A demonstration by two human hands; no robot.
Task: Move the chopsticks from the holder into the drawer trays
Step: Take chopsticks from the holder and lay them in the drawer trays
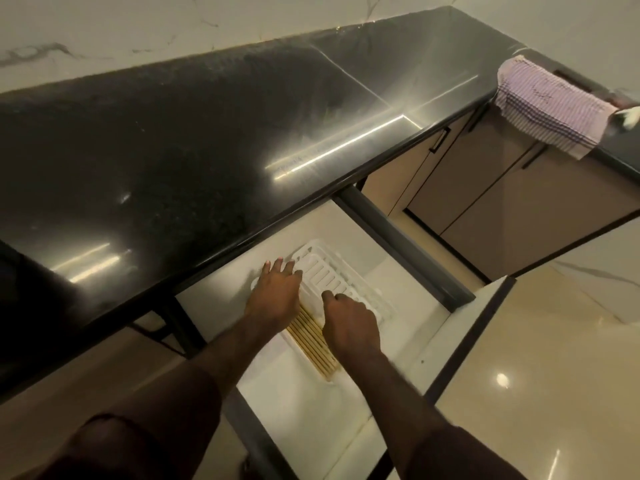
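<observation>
Both forearms reach into the open drawer (398,341) at lower centre. Left hand (277,292) lies flat and released on the white tray (346,275); right hand (349,317) looks loosely curled, seemingly empty. Chopsticks (317,344) already lie in a tray, no holder visible, so probably nearly done.

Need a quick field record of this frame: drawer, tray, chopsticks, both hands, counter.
drawer: open drawer, pulled out below the black counter
tray: white slotted tray lying in the drawer
chopsticks: wooden chopsticks lying side by side in the tray, between the hands
left hand: left hand flat, fingers spread on the tray's left side
right hand: right hand curled over the tray; grip unclear
counter: striped cloth at the far right
holder: not in view
</observation>
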